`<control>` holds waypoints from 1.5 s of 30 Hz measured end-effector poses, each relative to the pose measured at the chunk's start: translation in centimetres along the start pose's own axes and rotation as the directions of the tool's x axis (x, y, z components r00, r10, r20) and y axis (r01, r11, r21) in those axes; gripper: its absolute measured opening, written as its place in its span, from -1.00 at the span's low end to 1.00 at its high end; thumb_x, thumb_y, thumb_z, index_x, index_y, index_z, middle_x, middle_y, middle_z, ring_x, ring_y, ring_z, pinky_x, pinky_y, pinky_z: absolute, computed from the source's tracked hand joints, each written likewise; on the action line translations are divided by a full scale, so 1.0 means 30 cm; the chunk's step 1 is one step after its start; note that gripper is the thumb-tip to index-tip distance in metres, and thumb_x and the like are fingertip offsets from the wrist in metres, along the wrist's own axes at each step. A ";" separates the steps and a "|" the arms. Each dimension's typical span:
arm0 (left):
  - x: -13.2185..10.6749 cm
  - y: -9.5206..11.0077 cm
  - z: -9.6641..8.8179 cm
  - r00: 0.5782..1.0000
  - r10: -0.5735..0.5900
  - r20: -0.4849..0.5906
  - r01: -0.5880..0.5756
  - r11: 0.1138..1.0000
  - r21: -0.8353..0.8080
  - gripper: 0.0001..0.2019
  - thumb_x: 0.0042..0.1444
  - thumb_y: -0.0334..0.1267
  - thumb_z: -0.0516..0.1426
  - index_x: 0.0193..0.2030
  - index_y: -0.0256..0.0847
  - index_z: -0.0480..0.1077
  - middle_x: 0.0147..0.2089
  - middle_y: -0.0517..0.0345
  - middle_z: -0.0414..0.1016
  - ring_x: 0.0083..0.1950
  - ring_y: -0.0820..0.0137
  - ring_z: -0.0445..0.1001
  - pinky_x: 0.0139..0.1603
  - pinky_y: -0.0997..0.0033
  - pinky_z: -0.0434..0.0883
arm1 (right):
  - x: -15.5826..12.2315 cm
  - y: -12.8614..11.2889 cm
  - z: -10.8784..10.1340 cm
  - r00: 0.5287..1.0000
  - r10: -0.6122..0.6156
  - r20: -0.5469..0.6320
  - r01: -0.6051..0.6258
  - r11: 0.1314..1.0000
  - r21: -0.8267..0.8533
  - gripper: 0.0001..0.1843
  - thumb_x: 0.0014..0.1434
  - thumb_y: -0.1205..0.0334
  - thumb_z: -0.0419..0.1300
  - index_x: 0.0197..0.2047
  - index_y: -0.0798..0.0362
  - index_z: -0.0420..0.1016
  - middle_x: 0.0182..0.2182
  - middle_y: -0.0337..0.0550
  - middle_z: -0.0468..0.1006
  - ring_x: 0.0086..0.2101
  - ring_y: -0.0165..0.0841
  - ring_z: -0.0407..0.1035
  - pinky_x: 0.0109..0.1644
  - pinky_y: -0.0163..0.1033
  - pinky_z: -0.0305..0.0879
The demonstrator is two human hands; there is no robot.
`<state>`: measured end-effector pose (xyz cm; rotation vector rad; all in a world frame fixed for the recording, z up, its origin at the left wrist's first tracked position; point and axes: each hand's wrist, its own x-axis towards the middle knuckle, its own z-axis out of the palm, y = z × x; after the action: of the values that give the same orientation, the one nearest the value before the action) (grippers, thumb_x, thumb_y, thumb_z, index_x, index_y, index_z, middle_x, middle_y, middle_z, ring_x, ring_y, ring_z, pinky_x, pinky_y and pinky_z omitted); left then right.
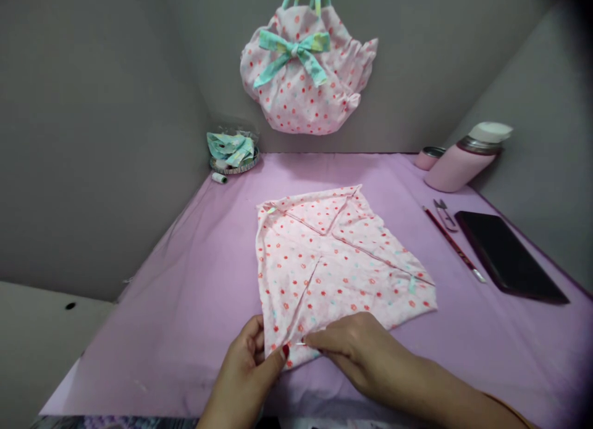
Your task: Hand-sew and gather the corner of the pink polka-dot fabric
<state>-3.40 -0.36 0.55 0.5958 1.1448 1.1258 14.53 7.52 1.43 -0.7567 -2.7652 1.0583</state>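
A pink cloth with red dots and small flowers (343, 268) lies spread on the table, its corners folded inward so that slanting seams meet near its upper middle. At the cloth's near left corner, my left hand (248, 367) is closed, thumb on top and fingers curled at the edge. Beside it my right hand (356, 352) pinches at the near edge, fingertips pressed together. A thin, shiny pin or needle (301, 344) shows at the right fingertips; which of the two I cannot tell. Small mint-green tabs show at the cloth's far left and right corners.
Behind the table hangs a dotted pink bag (306, 105) with a green bow. A round tray (234, 168) holds green fabric, with a thread spool (219, 178) by it. Rightward are a pink flask (458, 166), its cup (426, 160), snips (445, 217), a pencil (451, 241) and a phone (507, 256).
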 end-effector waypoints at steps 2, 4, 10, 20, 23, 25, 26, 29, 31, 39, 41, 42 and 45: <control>0.001 -0.001 0.001 1.000 -0.001 -0.006 0.001 1.000 -0.003 -0.73 0.00 -0.41 0.17 -0.12 -0.27 0.29 -0.09 -0.09 0.53 -0.15 0.27 0.51 -0.12 0.28 0.39 | 0.002 0.003 0.000 1.000 -0.016 0.007 0.016 1.000 -0.009 -0.74 0.16 0.43 -0.04 -0.28 0.04 0.47 -0.44 -0.18 0.55 -0.41 -0.41 0.41 -0.40 -0.39 0.10; 0.003 -0.003 0.001 1.000 0.000 -0.018 0.000 1.000 0.002 -0.73 0.00 -0.40 0.18 -0.12 -0.27 0.29 -0.09 -0.10 0.53 -0.15 0.26 0.51 -0.11 0.26 0.40 | 0.002 0.003 -0.002 1.000 -0.028 0.016 0.028 1.000 -0.005 -0.74 0.16 0.43 -0.04 -0.29 0.05 0.46 -0.45 -0.19 0.55 -0.42 -0.42 0.41 -0.40 -0.40 0.10; 0.007 -0.007 -0.006 1.000 0.001 -0.007 -0.001 0.998 0.064 -0.71 0.00 -0.38 0.19 -0.11 -0.29 0.30 -0.08 -0.13 0.52 -0.15 0.28 0.52 -0.08 0.26 0.39 | 0.000 -0.011 -0.006 1.000 0.006 0.014 -0.006 1.000 0.000 -0.75 0.13 0.43 -0.03 -0.30 0.03 0.46 -0.43 -0.20 0.56 -0.41 -0.40 0.43 -0.40 -0.39 0.10; 0.000 -0.002 0.009 0.999 0.018 -0.032 -0.014 0.995 0.100 -0.76 -0.03 -0.34 0.20 -0.18 -0.25 0.34 -0.15 -0.03 0.56 -0.19 0.32 0.52 -0.13 0.35 0.40 | 0.005 -0.033 0.036 0.998 0.039 -0.050 -0.041 0.998 -0.055 -0.76 0.04 0.44 -0.01 -0.29 0.05 0.43 -0.44 -0.17 0.55 -0.44 -0.34 0.42 -0.44 -0.34 0.07; 0.004 -0.002 0.008 1.000 0.017 -0.023 -0.015 0.995 0.102 -0.77 -0.02 -0.35 0.20 -0.19 -0.24 0.35 -0.17 -0.01 0.57 -0.22 0.35 0.53 -0.15 0.37 0.40 | 0.001 -0.034 0.048 0.997 0.058 -0.057 -0.064 0.992 -0.105 -0.76 0.02 0.45 0.00 -0.28 0.05 0.42 -0.45 -0.17 0.55 -0.46 -0.32 0.42 -0.47 -0.33 0.04; 0.007 0.001 0.006 1.000 0.015 -0.008 -0.014 0.995 0.095 -0.78 -0.01 -0.35 0.19 -0.18 -0.24 0.34 -0.16 -0.01 0.57 -0.21 0.35 0.52 -0.13 0.37 0.39 | -0.004 -0.037 0.044 0.996 0.067 -0.062 -0.073 0.993 -0.096 -0.76 0.03 0.44 -0.01 -0.28 0.04 0.41 -0.45 -0.17 0.55 -0.46 -0.33 0.41 -0.47 -0.33 0.03; 0.007 0.004 0.007 1.000 0.013 0.001 -0.013 0.996 0.091 -0.77 0.00 -0.35 0.19 -0.17 -0.24 0.34 -0.15 -0.01 0.56 -0.20 0.35 0.52 -0.12 0.36 0.39 | -0.006 -0.039 0.040 0.996 0.073 -0.060 -0.078 0.994 -0.083 -0.77 0.04 0.43 -0.01 -0.29 0.05 0.41 -0.47 -0.18 0.54 -0.47 -0.34 0.41 -0.47 -0.34 0.04; 0.001 0.018 0.015 1.000 0.011 0.015 -0.012 0.995 0.096 -0.77 0.02 -0.35 0.18 -0.15 -0.24 0.33 -0.15 -0.02 0.56 -0.19 0.34 0.52 -0.11 0.35 0.38 | -0.010 -0.046 0.026 0.994 0.106 -0.042 -0.107 0.993 -0.043 -0.80 0.04 0.43 -0.02 -0.38 0.07 0.40 -0.49 -0.17 0.53 -0.49 -0.37 0.40 -0.47 -0.36 0.06; -0.004 0.025 0.025 1.000 0.012 0.013 -0.013 0.992 0.124 -0.79 0.02 -0.35 0.17 -0.16 -0.24 0.33 -0.16 -0.02 0.56 -0.20 0.34 0.52 -0.13 0.36 0.37 | -0.007 -0.050 0.030 0.992 0.118 -0.048 -0.120 0.992 -0.046 -0.81 0.03 0.42 -0.01 -0.37 0.07 0.41 -0.48 -0.15 0.54 -0.48 -0.36 0.40 -0.45 -0.36 0.08; 0.006 0.006 0.023 1.000 -0.004 -0.026 0.005 1.000 0.029 -0.74 -0.05 -0.36 0.23 -0.18 -0.25 0.34 -0.19 -0.02 0.57 -0.24 0.32 0.52 -0.19 0.37 0.39 | -0.006 -0.040 0.080 0.980 0.116 -0.162 -0.099 0.989 0.109 -0.71 0.21 0.35 -0.12 -0.27 0.09 0.44 -0.46 -0.12 0.53 -0.42 -0.41 0.39 -0.35 -0.39 0.17; 0.008 0.004 0.017 1.000 -0.022 -0.016 0.022 1.000 -0.013 -0.74 -0.03 -0.37 0.22 -0.17 -0.25 0.33 -0.17 -0.03 0.56 -0.22 0.32 0.52 -0.18 0.37 0.38 | -0.013 -0.035 0.073 0.979 0.121 -0.163 -0.091 0.980 0.180 -0.70 0.22 0.34 -0.12 -0.26 0.09 0.45 -0.45 -0.14 0.53 -0.43 -0.42 0.38 -0.34 -0.40 0.18; 0.008 0.005 0.014 1.000 -0.029 -0.011 0.029 0.999 -0.028 -0.75 -0.02 -0.37 0.21 -0.17 -0.25 0.33 -0.17 -0.03 0.56 -0.21 0.33 0.51 -0.17 0.37 0.38 | -0.016 -0.033 0.068 0.980 0.123 -0.157 -0.088 0.973 0.211 -0.70 0.22 0.34 -0.11 -0.27 0.08 0.45 -0.46 -0.15 0.53 -0.44 -0.43 0.37 -0.34 -0.40 0.18; 0.006 0.003 0.011 0.999 -0.045 -0.008 0.045 0.998 -0.049 -0.76 0.00 -0.35 0.20 -0.16 -0.24 0.32 -0.19 0.00 0.57 -0.25 0.37 0.50 -0.20 0.40 0.37 | -0.020 -0.030 0.050 0.983 0.126 -0.133 -0.081 0.951 0.298 -0.71 0.21 0.36 -0.08 -0.27 0.09 0.47 -0.45 -0.18 0.52 -0.44 -0.45 0.36 -0.34 -0.41 0.18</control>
<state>-3.15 -0.12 0.68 0.5253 1.1305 1.1156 14.30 5.76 0.94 -0.9039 -2.3936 1.3309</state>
